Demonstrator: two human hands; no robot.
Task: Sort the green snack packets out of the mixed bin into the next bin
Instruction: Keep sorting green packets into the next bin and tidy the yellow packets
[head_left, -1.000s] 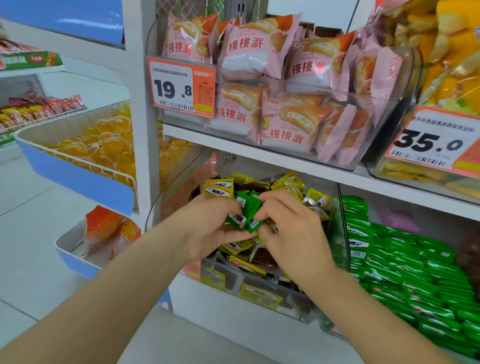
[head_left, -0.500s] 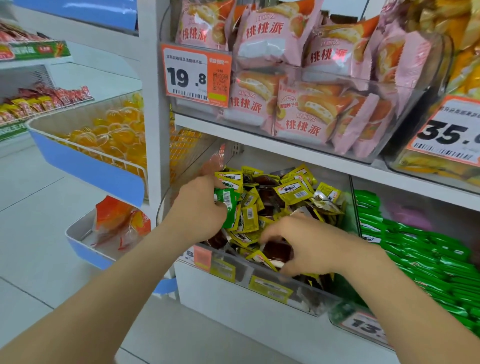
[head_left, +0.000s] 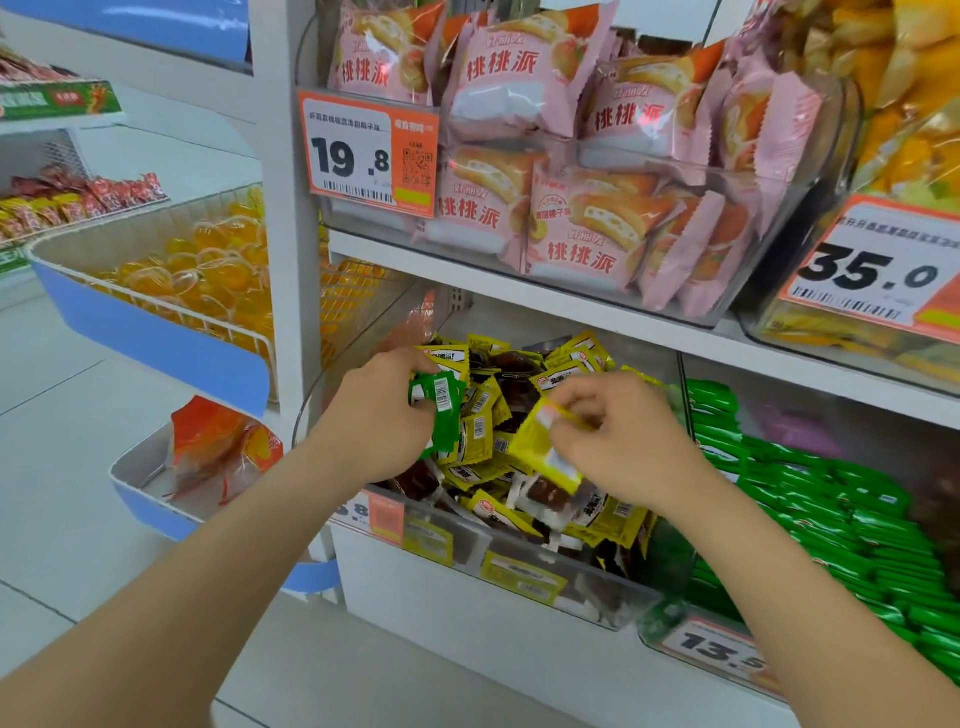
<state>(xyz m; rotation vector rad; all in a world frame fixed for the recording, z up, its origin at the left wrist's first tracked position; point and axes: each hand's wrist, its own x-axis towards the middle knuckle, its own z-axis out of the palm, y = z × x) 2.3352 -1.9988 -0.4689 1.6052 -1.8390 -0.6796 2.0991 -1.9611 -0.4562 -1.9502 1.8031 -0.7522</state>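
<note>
Under white shop shelving (head_left: 571, 312), left hand (head_left: 379, 423) clutches green foil packets (head_left: 441, 410), right hand (head_left: 626, 447) pinches a yellow foil packet (head_left: 540, 441); crowded grip could spill greens back into clear plastic bin (head_left: 467, 545).

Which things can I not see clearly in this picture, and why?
Head view:
Green packets in left hand: count hidden by fingers.
Mixed bin's price tag: mostly behind left forearm.
Yellow packet pinched by right hand: print blurred by motion.
13 tag: last digit behind right forearm.

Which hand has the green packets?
The left hand: it grips green packets over the mixed bin, while the right hand pinches a yellow packet.
</note>
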